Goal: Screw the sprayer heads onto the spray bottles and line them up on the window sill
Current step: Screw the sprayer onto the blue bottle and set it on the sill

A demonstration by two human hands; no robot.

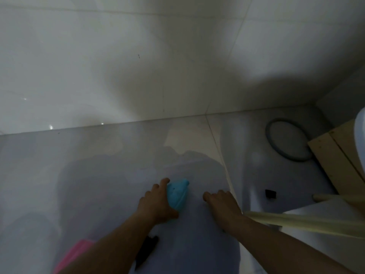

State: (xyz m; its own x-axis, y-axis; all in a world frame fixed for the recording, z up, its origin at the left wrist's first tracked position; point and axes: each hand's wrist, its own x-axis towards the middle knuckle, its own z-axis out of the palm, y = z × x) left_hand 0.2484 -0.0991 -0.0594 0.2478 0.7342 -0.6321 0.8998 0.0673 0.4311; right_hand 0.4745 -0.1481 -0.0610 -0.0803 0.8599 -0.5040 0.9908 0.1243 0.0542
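Fingers (158,186) of the left hand (156,202) curl around the left side of a blue sprayer head (177,192), which lies on the pale tiled floor (98,165), thumb beneath it. The right hand (221,202) rests just beside it, apparently empty, its fingers bent.

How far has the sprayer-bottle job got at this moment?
Nothing looks finished: no assembled bottle or window sill is in view. The left hand grips a blue sprayer head; the right hand rests on the floor. Screwing on and lining up remain.
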